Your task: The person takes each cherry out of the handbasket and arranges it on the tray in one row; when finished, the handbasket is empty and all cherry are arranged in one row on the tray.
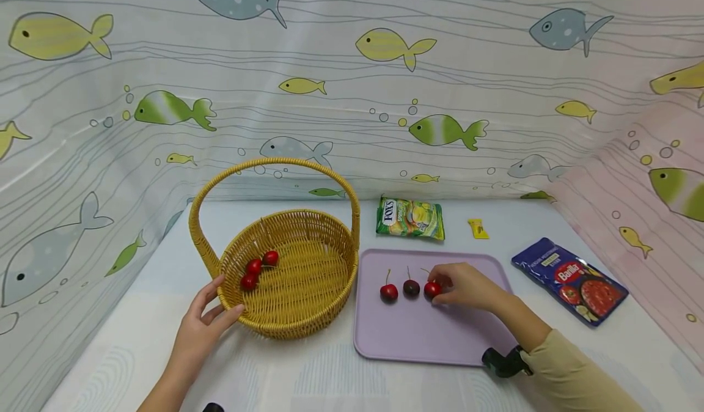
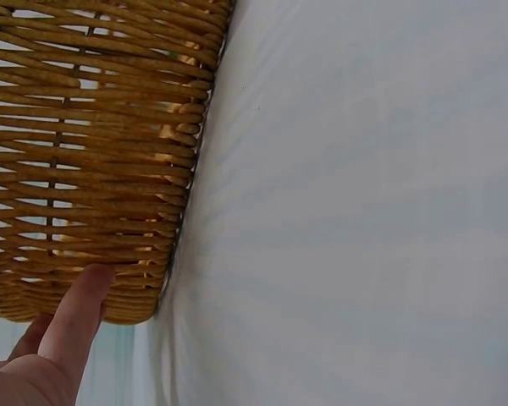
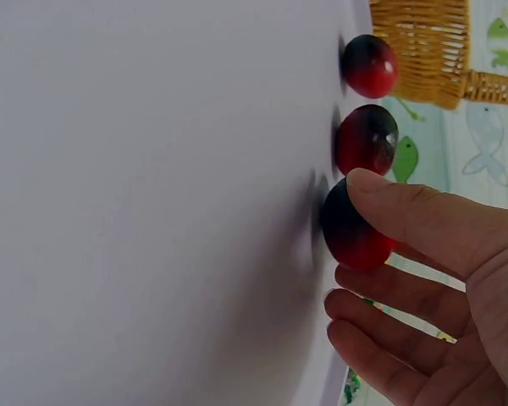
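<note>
A yellow wicker basket point(image 1: 297, 277) with a tall handle stands at centre left, several red cherries point(image 1: 253, 266) lying inside along its left side. My left hand point(image 1: 203, 323) rests against the basket's near-left side, thumb and fingers spread; in the left wrist view one straight finger point(image 2: 78, 317) touches the woven wall. On a light purple tray point(image 1: 407, 342), my right hand point(image 1: 464, 285) pinches the rightmost cherry point(image 1: 432, 291) between thumb and fingers. The right wrist view shows this dark-red cherry point(image 3: 356, 241) low over the tray. Two more stemmed cherries, one red point(image 1: 388, 293) and one darker point(image 1: 410, 288), sit left of it.
Behind the tray lies a green Fox's candy bag point(image 1: 410, 218), with a small yellow wrapped sweet point(image 1: 478, 228) beside it. A blue Barilla pouch point(image 1: 572, 280) lies to the right. A fish-printed curtain point(image 1: 352, 118) surrounds the white table point(image 1: 308, 375).
</note>
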`<state>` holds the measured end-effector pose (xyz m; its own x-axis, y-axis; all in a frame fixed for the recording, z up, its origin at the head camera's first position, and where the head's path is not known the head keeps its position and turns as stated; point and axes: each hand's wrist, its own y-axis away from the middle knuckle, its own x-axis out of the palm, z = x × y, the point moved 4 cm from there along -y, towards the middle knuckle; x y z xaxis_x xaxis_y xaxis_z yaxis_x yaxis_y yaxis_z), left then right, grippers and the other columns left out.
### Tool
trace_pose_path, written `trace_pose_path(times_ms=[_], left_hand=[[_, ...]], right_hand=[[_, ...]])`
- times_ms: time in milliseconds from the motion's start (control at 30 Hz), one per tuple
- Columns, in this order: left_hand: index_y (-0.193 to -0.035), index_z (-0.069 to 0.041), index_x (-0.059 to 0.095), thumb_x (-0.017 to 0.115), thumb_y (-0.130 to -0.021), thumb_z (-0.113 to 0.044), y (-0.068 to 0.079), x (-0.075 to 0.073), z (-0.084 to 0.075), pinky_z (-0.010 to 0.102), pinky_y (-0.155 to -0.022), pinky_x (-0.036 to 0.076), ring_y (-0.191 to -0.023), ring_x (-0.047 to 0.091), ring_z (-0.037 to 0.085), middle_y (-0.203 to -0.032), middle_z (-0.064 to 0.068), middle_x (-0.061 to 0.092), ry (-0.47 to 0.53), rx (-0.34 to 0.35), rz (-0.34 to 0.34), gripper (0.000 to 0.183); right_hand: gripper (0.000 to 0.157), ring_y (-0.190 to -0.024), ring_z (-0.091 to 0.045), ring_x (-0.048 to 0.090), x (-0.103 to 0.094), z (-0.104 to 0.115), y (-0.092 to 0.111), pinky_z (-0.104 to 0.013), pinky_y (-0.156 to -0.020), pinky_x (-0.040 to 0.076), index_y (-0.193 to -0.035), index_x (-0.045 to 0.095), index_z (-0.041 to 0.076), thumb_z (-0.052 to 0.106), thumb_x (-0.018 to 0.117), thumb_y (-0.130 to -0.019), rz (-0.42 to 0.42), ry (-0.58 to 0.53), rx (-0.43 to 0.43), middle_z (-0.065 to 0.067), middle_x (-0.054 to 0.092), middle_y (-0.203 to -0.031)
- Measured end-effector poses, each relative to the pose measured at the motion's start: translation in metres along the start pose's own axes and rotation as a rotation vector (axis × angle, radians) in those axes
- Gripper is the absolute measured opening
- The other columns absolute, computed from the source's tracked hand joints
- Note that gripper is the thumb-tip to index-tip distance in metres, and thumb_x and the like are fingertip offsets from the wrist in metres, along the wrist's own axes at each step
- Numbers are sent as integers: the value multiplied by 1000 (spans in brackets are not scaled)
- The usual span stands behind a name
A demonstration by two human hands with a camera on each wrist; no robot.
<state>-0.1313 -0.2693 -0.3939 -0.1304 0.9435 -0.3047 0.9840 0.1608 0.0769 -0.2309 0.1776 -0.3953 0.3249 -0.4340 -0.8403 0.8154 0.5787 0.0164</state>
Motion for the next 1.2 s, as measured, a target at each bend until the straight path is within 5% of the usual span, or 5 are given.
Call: trace_pose_path(times_ms=[467,1200], left_hand=[[-150,-16,14,64,-90,-24,-1,0,1,10,-74,43,-127,34,41,-147,22,17,-1,-4,2,78],[-150,-15,15,63,-90,-28,3,1,0,12,-76,44,-127,34,39,-148,20,18,16,-7,1,77]], right_hand=[[31,-86,-24,61,-25,16,3,-40,-75,51,-100,65,6,15,78,-74,-41,42,-71,-3,66,-93],[30,-94,-14,60,-56,98,-31,-34,-81,50,-105,65,12,17,77,-77,-72,97,-231,3,65,-100]])
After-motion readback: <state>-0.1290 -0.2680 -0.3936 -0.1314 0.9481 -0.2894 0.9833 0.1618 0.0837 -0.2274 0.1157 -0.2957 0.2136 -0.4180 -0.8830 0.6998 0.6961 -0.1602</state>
